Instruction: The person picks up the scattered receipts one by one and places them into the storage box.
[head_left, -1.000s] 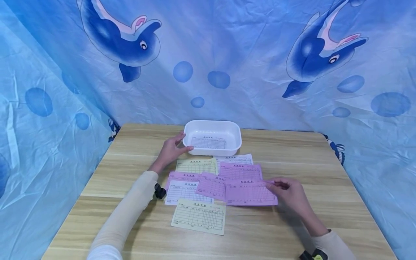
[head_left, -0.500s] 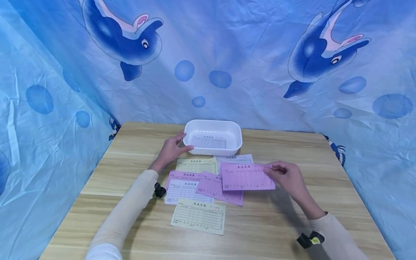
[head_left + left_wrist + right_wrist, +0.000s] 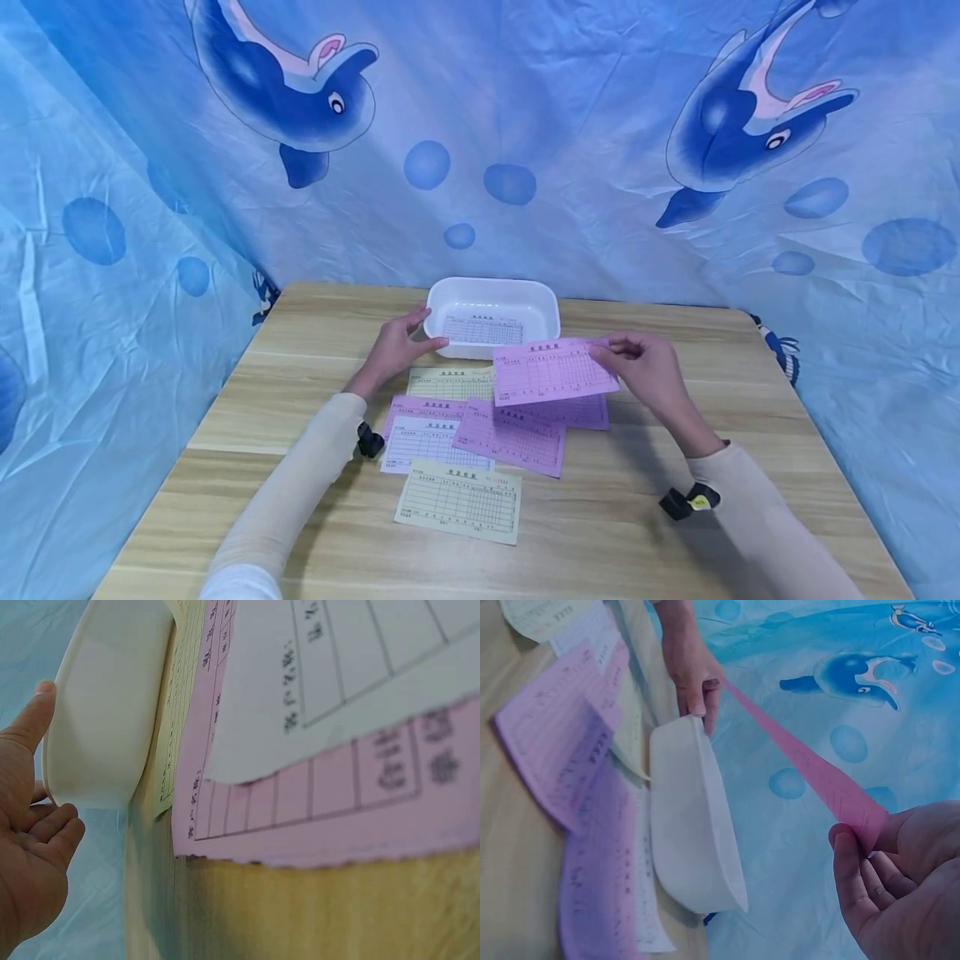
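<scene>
My right hand (image 3: 651, 371) pinches the right end of a pink receipt slip (image 3: 555, 371) between thumb and fingers, raised over other slips in front of the white plastic basin (image 3: 555, 321). Seen nearly edge-on in the right wrist view, that pink slip (image 3: 810, 769) stretches away from the thumb. At the basin's left end, my left hand (image 3: 396, 346) grips the rim, thumb toward the front corner and fingers along the side. Inside the basin lies a white receipt slip (image 3: 480, 330) with printed lines. In the left wrist view the left thumb and curled fingers meet the basin's wall (image 3: 105, 712).
Before the basin, loose slips overlap on the wooden table (image 3: 600, 533): pink (image 3: 517, 437), white (image 3: 420, 446) and yellow-green (image 3: 450, 383). Another yellow-green slip (image 3: 457, 504) lies nearest the front. A blue dolphin-print cloth (image 3: 585, 225) hangs behind the table.
My right hand has lifted the pink slip from the pile and carried it up and forward, toward the basin, uncovering the pink slips beneath. The left hand has stayed at the basin.
</scene>
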`<state>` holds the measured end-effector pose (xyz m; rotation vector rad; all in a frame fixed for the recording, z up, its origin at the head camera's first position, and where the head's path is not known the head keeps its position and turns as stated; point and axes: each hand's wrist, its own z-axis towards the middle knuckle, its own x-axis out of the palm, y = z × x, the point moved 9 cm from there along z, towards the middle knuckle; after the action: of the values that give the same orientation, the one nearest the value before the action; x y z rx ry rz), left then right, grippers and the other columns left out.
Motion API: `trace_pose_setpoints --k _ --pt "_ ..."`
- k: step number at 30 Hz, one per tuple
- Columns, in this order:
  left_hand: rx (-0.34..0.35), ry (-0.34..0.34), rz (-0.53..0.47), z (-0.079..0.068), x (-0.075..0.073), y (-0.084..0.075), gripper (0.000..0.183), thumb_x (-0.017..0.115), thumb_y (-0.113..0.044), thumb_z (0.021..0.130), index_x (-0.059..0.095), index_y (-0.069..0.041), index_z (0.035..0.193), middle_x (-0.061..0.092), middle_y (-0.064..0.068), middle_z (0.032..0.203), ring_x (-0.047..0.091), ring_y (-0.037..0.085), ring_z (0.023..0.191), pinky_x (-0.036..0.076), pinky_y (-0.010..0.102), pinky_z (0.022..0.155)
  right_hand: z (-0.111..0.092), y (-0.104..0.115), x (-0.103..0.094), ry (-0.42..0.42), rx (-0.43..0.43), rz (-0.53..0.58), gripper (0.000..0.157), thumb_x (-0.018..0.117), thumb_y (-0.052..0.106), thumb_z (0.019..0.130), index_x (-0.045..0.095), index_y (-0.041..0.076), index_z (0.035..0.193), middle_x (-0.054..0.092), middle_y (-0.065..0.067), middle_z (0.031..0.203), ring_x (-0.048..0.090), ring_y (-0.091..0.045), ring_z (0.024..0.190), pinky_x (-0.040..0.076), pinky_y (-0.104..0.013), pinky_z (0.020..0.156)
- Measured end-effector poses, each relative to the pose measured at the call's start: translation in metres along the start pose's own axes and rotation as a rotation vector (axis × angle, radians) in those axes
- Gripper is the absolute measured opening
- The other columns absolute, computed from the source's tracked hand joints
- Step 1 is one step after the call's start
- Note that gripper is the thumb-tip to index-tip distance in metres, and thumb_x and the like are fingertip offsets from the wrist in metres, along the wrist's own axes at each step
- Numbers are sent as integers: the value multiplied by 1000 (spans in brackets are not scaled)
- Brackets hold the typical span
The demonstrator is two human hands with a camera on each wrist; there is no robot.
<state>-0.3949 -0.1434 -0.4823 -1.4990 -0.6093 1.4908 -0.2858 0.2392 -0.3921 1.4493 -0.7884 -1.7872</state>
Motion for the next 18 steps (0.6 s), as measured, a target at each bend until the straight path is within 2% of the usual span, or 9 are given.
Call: trace_pose_setpoints --k 5,11,18 --pt "-2 -1 3 -1 1 1 93 82 -49 83 41 -3 153 29 11 166 38 37 147 40 46 119 15 5 4 -14 38 37 28 80 23 91 75 3 109 75 -13 95 68 -12 76 59 -19 63" --pt "2 -1 9 -1 1 0 92 82 -48 84 42 -3 153 30 12 166 38 37 147 40 47 118 33 13 8 -51 43 89 27 81 24 91 76 4 107 75 -12 94 69 -13 74 60 -20 62" --pt "-11 -2 5 0 0 1 95 83 -50 82 41 -4 153 30 11 166 38 36 147 41 45 118 55 21 15 -115 27 214 24 81 19 91 77 2 107 76 -11 96 70 -12 74 61 -21 64"
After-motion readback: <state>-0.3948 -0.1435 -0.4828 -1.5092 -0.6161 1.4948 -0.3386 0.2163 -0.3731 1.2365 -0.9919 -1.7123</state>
